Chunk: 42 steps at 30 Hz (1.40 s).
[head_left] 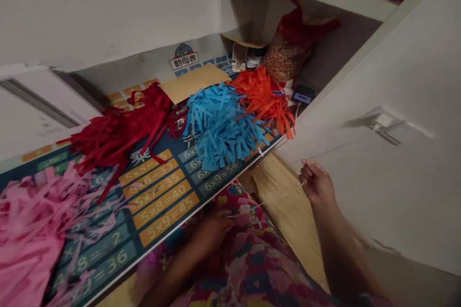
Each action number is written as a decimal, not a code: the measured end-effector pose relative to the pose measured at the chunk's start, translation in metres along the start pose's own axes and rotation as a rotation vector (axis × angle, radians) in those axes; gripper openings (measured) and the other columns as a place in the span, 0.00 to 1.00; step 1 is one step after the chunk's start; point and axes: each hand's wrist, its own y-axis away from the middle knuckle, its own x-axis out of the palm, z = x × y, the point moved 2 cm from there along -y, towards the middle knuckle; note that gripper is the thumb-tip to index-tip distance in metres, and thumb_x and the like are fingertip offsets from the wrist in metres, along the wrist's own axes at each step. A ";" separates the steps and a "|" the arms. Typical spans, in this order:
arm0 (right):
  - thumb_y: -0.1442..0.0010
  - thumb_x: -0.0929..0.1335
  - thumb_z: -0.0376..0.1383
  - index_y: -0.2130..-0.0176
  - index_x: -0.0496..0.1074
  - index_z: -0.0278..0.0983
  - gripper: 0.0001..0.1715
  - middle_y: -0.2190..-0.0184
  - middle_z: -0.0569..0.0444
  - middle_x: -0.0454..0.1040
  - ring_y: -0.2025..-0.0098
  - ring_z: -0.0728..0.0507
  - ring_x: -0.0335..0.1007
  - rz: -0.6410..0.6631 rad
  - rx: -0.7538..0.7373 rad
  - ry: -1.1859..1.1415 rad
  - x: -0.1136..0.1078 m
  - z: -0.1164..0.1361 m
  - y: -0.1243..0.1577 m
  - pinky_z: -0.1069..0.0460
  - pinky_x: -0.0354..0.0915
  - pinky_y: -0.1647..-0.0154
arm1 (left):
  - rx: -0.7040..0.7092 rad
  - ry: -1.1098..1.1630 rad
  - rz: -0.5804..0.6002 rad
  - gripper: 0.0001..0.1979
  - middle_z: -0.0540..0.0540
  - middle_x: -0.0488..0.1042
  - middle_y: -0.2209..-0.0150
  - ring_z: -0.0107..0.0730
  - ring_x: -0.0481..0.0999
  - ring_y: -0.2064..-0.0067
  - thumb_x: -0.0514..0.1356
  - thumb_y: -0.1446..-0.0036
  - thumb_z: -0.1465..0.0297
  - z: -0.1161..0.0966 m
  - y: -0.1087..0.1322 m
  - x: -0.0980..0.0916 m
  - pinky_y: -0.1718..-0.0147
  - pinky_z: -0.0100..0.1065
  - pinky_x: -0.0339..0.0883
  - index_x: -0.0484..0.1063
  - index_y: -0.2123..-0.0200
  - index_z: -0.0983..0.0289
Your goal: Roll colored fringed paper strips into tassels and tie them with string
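Note:
My right hand (pixel 317 182) is raised off the table's right side, its fingers closed in a pinch on a thin pale string (pixel 248 211). Low over the patterned cloth on my lap (pixel 248 249), my left hand (pixel 212 232) is dim and curled, with the string running from its fingertips toward the right hand. On the table lie a pile of blue paper strips (pixel 225 124), orange strips (pixel 266 98), dark red strips (pixel 126 127) and pink strips (pixel 32 220). Neither hand touches these piles.
A table mat printed with multiplication sums (pixel 163 216) covers the tabletop. Behind the strips are a tan sheet (pixel 196 81) and a bag of nuts or beans (pixel 284 55) inside a shelf. A white wall panel with a socket (pixel 387 122) stands at the right.

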 end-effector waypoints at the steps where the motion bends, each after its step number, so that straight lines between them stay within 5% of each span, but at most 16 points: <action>1: 0.55 0.79 0.39 0.72 0.76 0.35 0.14 0.85 0.65 0.56 0.84 0.56 0.45 0.012 -0.020 0.052 0.010 -0.003 0.013 0.59 0.47 0.85 | 0.064 0.063 -0.031 0.09 0.58 0.79 0.51 0.42 0.77 0.50 0.59 0.41 0.71 -0.013 0.007 -0.005 0.50 0.38 0.66 0.82 0.65 0.61; 4: 0.51 0.78 0.40 0.70 0.80 0.37 0.10 0.79 0.59 0.70 0.79 0.53 0.57 0.157 -0.206 0.459 0.048 -0.009 0.062 0.56 0.53 0.80 | 0.140 0.394 -0.210 0.08 0.57 0.81 0.62 0.34 0.78 0.61 0.64 0.42 0.66 -0.047 0.023 -0.023 0.61 0.31 0.69 0.83 0.66 0.61; 7: 0.43 0.74 0.40 0.68 0.82 0.40 0.06 0.80 0.58 0.71 0.78 0.50 0.63 0.482 -0.572 0.909 0.095 -0.008 0.111 0.53 0.55 0.77 | -0.031 0.892 -0.514 0.11 0.53 0.80 0.71 0.26 0.75 0.72 0.74 0.55 0.63 -0.060 0.031 -0.037 0.72 0.26 0.67 0.82 0.71 0.62; 10: 0.38 0.70 0.39 0.68 0.81 0.41 0.10 0.81 0.59 0.71 0.80 0.50 0.64 0.694 -0.807 0.956 0.131 -0.009 0.139 0.53 0.57 0.76 | -0.101 1.235 -0.691 0.17 0.50 0.79 0.75 0.25 0.74 0.76 0.78 0.66 0.62 -0.062 0.037 -0.041 0.74 0.25 0.67 0.79 0.73 0.64; 15: 0.35 0.67 0.41 0.69 0.80 0.40 0.15 0.79 0.56 0.76 0.77 0.48 0.71 0.807 -0.978 0.998 0.159 -0.024 0.149 0.52 0.59 0.74 | -0.075 1.282 -0.867 0.20 0.48 0.77 0.79 0.22 0.72 0.79 0.79 0.71 0.65 -0.061 0.048 -0.045 0.77 0.24 0.66 0.77 0.76 0.65; 35: 0.35 0.66 0.39 0.71 0.78 0.40 0.16 0.78 0.56 0.76 0.75 0.47 0.72 0.843 -0.853 1.066 0.169 -0.035 0.148 0.53 0.60 0.73 | -0.082 1.205 -0.890 0.18 0.49 0.79 0.75 0.24 0.75 0.74 0.78 0.65 0.63 -0.044 0.053 -0.047 0.73 0.25 0.68 0.76 0.73 0.65; 42: 0.33 0.65 0.40 0.67 0.80 0.41 0.16 0.75 0.56 0.79 0.73 0.47 0.74 0.970 -0.934 1.058 0.170 -0.037 0.144 0.53 0.62 0.72 | 0.010 1.029 -0.883 0.18 0.48 0.77 0.74 0.22 0.73 0.74 0.76 0.58 0.64 -0.045 0.051 -0.050 0.73 0.24 0.66 0.72 0.70 0.65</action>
